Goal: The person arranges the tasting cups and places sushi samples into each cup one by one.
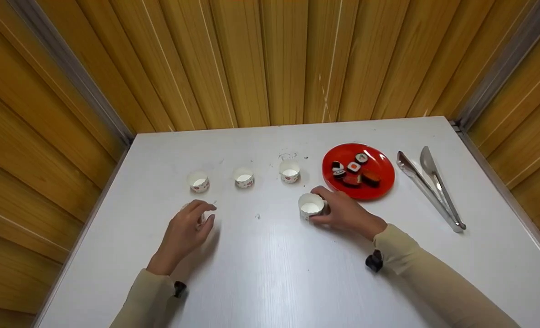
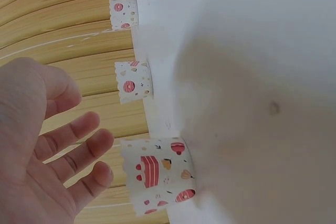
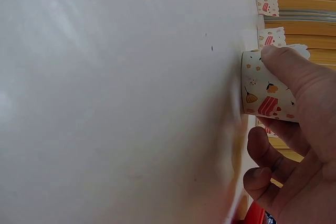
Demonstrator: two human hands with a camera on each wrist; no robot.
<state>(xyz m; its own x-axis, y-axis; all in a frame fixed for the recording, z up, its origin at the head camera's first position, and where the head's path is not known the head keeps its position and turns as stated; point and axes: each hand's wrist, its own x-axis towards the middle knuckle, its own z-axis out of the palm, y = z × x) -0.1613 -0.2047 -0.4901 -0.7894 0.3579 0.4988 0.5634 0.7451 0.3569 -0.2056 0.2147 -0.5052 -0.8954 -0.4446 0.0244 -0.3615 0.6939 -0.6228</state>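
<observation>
My right hand [image 1: 345,212] pinches a white paper cup [image 1: 310,207] between thumb and fingers, its mouth facing up. In the right wrist view this cup [image 3: 268,90] shows a cake-slice print, and the lower fingers curl loosely below it. My left hand [image 1: 185,234] hovers with fingers bent and apart, partly hiding another paper cup [image 1: 202,219]. The left wrist view has the fingers [image 2: 86,148] holding nothing, beside a printed cup [image 2: 160,177]. Farther back stand three more paper cups: left [image 1: 199,182], middle [image 1: 244,178] and right [image 1: 290,171].
A red plate [image 1: 365,194] with several sushi pieces [image 1: 354,167] sits just beyond my right hand. Metal tongs [image 1: 446,196] lie spread to its right. Wood-patterned panels [image 1: 283,59] border the white table [image 1: 270,269] at the back and sides.
</observation>
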